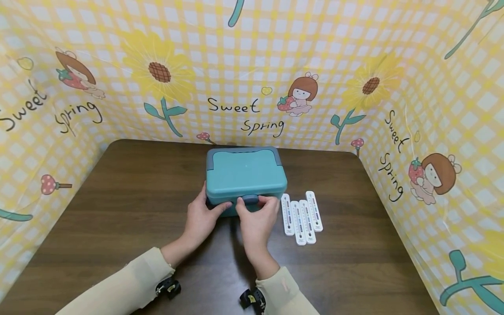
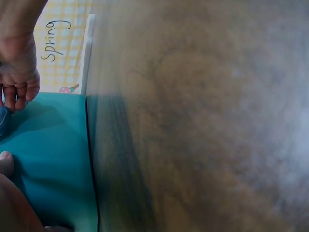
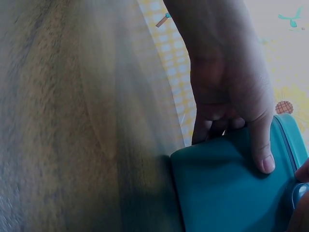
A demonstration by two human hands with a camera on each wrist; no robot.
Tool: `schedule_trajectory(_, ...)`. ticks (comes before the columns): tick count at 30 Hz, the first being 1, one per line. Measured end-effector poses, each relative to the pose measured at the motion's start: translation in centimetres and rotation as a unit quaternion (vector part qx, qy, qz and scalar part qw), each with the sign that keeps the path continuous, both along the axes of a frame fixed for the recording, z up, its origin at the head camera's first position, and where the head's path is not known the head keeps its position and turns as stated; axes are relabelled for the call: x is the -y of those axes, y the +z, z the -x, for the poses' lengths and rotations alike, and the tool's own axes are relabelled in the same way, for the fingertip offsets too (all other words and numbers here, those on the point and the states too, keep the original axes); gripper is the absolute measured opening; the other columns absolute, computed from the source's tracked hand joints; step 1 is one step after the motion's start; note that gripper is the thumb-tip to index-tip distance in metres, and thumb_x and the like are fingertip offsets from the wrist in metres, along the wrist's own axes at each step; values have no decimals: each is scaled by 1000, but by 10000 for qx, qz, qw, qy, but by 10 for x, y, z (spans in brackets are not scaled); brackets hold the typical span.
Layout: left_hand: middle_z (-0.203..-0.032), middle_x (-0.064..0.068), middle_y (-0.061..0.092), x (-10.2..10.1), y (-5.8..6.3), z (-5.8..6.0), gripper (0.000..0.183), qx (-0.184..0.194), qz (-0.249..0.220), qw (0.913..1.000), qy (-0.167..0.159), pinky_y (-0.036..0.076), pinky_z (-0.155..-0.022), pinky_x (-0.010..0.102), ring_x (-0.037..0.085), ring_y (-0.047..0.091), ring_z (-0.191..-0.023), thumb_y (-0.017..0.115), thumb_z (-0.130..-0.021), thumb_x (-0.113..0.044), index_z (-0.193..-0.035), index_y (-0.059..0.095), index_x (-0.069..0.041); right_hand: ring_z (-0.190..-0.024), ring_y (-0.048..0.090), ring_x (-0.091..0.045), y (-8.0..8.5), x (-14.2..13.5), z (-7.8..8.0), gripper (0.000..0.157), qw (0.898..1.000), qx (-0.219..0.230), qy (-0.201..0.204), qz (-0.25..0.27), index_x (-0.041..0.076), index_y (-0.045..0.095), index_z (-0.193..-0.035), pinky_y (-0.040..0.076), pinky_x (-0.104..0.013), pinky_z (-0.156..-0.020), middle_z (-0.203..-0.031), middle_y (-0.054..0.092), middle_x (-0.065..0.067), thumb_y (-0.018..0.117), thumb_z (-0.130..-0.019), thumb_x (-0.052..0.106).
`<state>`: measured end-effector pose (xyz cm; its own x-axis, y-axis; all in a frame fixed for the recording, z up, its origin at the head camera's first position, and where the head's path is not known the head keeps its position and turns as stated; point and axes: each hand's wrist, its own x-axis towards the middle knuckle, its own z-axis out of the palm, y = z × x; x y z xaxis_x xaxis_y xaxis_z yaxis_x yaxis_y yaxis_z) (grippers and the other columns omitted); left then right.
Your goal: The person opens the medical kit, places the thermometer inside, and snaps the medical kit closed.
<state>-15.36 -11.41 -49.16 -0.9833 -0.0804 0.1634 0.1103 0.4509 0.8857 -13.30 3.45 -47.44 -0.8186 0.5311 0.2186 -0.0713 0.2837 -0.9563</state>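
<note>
A teal lunch box [image 1: 246, 173] with a blue-grey handle [image 1: 244, 150] stands with its lid down. My left hand [image 1: 201, 218] holds its left front corner, the thumb flat on the front wall and the fingers round the left side, as the right wrist view shows of that hand [image 3: 231, 87]. With thumb and forefinger my right hand [image 1: 260, 225] pinches the dark blue latch [image 1: 250, 200] at the front. That latch [image 2: 4, 121] shows only in part at the left wrist view's edge. What the box contains is hidden.
To the right of the box several slim white plastic sticks [image 1: 300, 223] with small printed marks lie side by side on the brown wooden table [image 1: 157, 175]. Yellow checked cloth [image 1: 244, 57] walls in the back and both sides.
</note>
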Motion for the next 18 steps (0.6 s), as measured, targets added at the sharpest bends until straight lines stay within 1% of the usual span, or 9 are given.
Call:
schedule_trajectory(6,-159,10,45,0,0,0,106,-2,29,10000,-12,47,-112,49,24,50,-140,83,-84,-47,-164,22,-11,-92,50,-18,1,0,-1,48,10000,20,-8,-14,12,52,-100,45,-35,-80,-101,51,-5,91,-74,24)
schedule_trajectory(11,-158,10,45,0,-1,-1,106,-34,2,10000,-37,48,-110,50,26,51,-139,83,-84,-46,-164,22,-11,-91,50,-18,1,-1,-1,48,10000,21,32,-11,11,52,-99,44,-35,-79,-100,50,-6,91,-74,23)
schedule_trajectory(18,-155,8,50,0,0,-1,103,-117,20,9999,-46,51,-107,49,24,54,-136,83,-86,-44,-164,22,-17,-93,50,-21,7,0,-3,48,9999,97,118,57,12,50,-101,44,-35,-79,-102,49,-6,90,-75,23)
